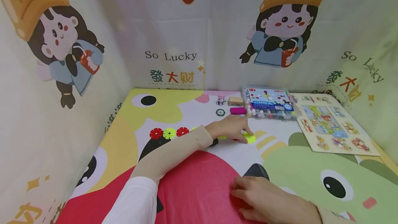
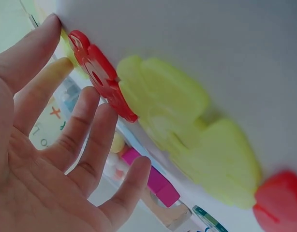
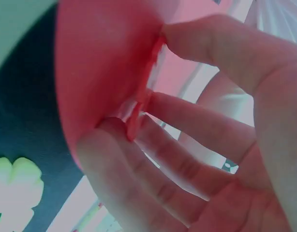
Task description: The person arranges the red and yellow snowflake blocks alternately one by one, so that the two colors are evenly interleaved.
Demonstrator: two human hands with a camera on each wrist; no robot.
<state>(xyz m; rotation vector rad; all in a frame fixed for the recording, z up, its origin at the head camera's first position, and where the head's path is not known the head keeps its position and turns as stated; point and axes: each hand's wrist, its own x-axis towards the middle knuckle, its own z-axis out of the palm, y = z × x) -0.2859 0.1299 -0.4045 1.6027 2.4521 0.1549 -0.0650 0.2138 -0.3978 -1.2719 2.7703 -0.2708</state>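
Observation:
A row of red and yellow flower-shaped plastic discs lies across the table, from a red disc [image 1: 156,133] at its left end to a yellow disc [image 1: 249,137] at its right end. My left hand [image 1: 231,127] reaches over the row, thumb and index fingertips at the edges of that last yellow disc. Beside it lies a red disc [image 2: 97,75], then a larger-looking yellow disc [image 2: 187,130]. My left forearm hides the row's middle. Nearer me, my right hand [image 1: 261,196] holds a red disc [image 3: 147,82] between thumb and fingers, close over the red print of the cloth.
Behind the row stand a small figurine [image 1: 221,100], a wooden block [image 1: 235,101], a magenta block [image 1: 237,111] and a round dark token [image 1: 220,112]. A clear box of beads [image 1: 270,103] and a wooden puzzle board [image 1: 335,123] lie at the back right.

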